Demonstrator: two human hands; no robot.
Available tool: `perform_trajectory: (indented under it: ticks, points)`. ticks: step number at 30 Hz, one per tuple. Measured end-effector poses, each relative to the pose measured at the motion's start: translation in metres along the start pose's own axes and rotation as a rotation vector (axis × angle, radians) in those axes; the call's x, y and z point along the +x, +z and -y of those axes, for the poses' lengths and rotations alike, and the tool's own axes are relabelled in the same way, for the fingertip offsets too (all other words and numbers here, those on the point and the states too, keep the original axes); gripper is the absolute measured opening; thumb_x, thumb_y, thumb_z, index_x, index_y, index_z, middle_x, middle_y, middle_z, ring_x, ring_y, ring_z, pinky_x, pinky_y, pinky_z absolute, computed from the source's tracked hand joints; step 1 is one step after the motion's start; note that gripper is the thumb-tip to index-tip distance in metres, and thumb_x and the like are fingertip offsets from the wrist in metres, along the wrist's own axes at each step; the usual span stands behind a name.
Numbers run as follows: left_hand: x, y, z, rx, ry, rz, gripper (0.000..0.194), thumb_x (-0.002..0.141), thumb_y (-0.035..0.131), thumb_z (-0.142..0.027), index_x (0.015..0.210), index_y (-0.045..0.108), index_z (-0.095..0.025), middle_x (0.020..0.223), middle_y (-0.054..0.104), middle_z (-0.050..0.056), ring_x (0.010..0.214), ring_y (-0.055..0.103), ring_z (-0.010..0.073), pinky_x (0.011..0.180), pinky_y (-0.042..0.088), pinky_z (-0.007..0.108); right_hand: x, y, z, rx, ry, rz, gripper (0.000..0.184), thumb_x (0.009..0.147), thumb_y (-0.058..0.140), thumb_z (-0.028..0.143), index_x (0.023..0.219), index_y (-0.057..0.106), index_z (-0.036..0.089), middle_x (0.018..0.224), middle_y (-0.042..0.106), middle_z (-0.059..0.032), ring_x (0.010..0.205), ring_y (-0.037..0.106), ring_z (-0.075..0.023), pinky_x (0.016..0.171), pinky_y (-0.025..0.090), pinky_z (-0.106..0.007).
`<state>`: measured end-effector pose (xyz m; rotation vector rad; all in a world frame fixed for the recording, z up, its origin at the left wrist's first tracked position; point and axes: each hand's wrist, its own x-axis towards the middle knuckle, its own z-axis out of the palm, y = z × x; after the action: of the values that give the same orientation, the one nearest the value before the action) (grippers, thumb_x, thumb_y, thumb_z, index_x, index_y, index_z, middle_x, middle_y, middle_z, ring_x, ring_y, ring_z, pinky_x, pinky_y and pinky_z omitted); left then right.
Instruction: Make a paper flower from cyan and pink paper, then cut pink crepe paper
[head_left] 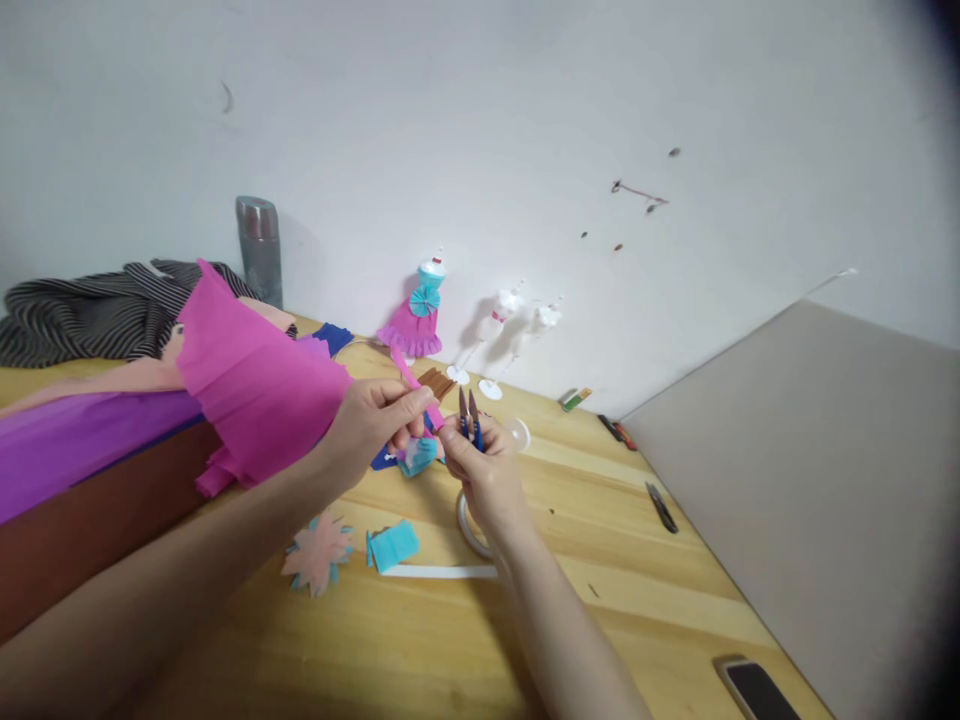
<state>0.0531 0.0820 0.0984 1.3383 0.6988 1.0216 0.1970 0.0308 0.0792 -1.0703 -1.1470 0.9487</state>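
A narrow strip of bright pink crepe paper [407,369] runs between my two hands above the table. My left hand [379,415] pinches it between thumb and fingers. The thumb and fingers of my right hand [486,460] are closed on the strip's lower end, and the same hand holds small scissors [470,418], blades pointing up and slightly apart. Below the hands lie a folded blue paper piece [420,457] and a brown pleated piece [436,383]. A large pink crepe sheet [259,375] spreads just left of my left hand.
Against the wall stand a dress form in a pink and turquoise paper dress [420,310] and two bare white forms [501,318]. Tape [471,530], cut turquoise paper [394,546], a layered paper flower [318,553], a utility knife [661,508], a phone [756,688] and a flask [260,250] surround my work.
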Motion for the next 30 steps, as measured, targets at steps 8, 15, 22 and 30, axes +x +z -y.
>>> perform_trajectory:
  ticks: [8, 15, 22, 30]
  points:
    - [0.006, -0.004, 0.011, -0.162, -0.079, 0.147, 0.028, 0.066, 0.077, -0.030, 0.084, 0.067, -0.011, 0.053, 0.059, -0.003, 0.045, 0.051, 0.0068, 0.042, 0.040, 0.017, -0.003, 0.000, 0.012, -0.228, -0.075, -0.030, 0.026, 0.074, 0.065, 0.036, 0.060, 0.053, 0.018, 0.050, 0.039, 0.0052, 0.048, 0.031, -0.0076, 0.045, 0.026, -0.023]
    - [0.005, 0.001, 0.008, -0.314, -0.165, 0.127, 0.023, 0.062, 0.077, -0.022, 0.078, 0.066, -0.011, 0.054, 0.061, -0.001, 0.044, 0.052, 0.0072, 0.042, 0.041, 0.018, -0.002, -0.002, 0.011, -0.282, -0.099, -0.048, 0.023, 0.074, 0.064, 0.033, 0.060, 0.054, 0.018, 0.054, 0.045, 0.0036, 0.052, 0.036, -0.0093, 0.051, 0.031, -0.024]
    - [0.004, 0.002, 0.002, -0.300, -0.145, 0.058, 0.017, 0.063, 0.076, -0.024, 0.066, 0.065, -0.011, 0.048, 0.059, 0.000, 0.042, 0.050, 0.0077, 0.042, 0.040, 0.019, -0.001, -0.001, 0.009, -0.308, -0.090, -0.057, 0.022, 0.074, 0.064, 0.033, 0.061, 0.057, 0.017, 0.055, 0.048, 0.0027, 0.054, 0.040, -0.0106, 0.054, 0.033, -0.025]
    - [0.002, 0.000, -0.006, -0.349, -0.212, 0.026, 0.015, 0.067, 0.075, -0.022, 0.065, 0.067, -0.009, 0.051, 0.063, 0.003, 0.046, 0.055, 0.0082, 0.046, 0.042, 0.018, 0.000, -0.009, 0.009, -0.214, -0.100, -0.074, 0.025, 0.075, 0.066, 0.040, 0.067, 0.064, 0.016, 0.051, 0.039, 0.0048, 0.048, 0.032, -0.0084, 0.046, 0.025, -0.024]
